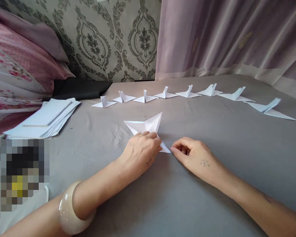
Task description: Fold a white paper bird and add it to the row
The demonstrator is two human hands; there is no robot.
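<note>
The folded paper, white and single, lay near the middle of the grey cloth-covered surface, well short of its far edge. Two points spread toward that edge; a third ran toward the near right.

The left hand covered the middle of the paper, its fingers bent and side by side; whether they pinched it or only pressed down could not be told, the undersides being hidden. The right hand had thumb and forefinger pressed together right at the near right tip; whether the tip sat between them was unclear.

Risk, in this inspector's judgement: a pull at the tip while the left hand pressed too lightly could turn the sheet and set a crease off line. Too hard a grip could bend the thin tip, and soft cloth beneath could leave a fold weak.

Count: eight folded figures in one arc along the far edge, upright middles between flat wings; one stack of paper by the left edge, sheets not countable; one black cloth at the far left corner; one pale bangle on the left forearm.
</note>
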